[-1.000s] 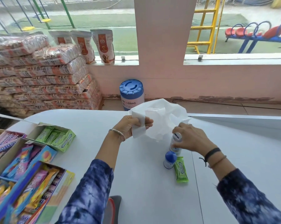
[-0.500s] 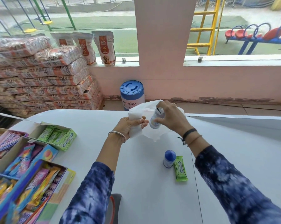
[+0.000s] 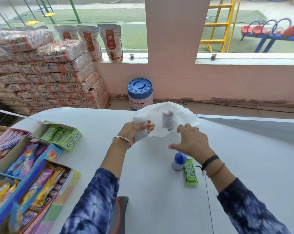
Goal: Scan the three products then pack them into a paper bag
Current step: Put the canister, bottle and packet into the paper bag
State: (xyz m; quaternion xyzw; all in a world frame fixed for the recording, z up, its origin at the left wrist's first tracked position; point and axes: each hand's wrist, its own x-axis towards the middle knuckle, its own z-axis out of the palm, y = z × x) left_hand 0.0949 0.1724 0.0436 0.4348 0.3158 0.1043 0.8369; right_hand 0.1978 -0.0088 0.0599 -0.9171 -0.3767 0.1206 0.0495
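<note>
My left hand grips the near edge of a white paper bag and holds it open above the white table. A small bottle shows inside the bag. My right hand is empty, fingers spread and blurred, just in front of the bag and above a second small bottle with a blue cap. That bottle stands upright on the table. A green Doublemint gum pack lies flat right beside it.
Open cardboard boxes of sweets and a green gum box fill the table's left side. A red and grey object sits at the near edge. Behind the table are stacked sacks and a blue-lidded tub.
My right hand carried the first bottle up into the bag, released it there, and has come back down toward the blue-capped bottle. My left hand kept its hold on the bag.
</note>
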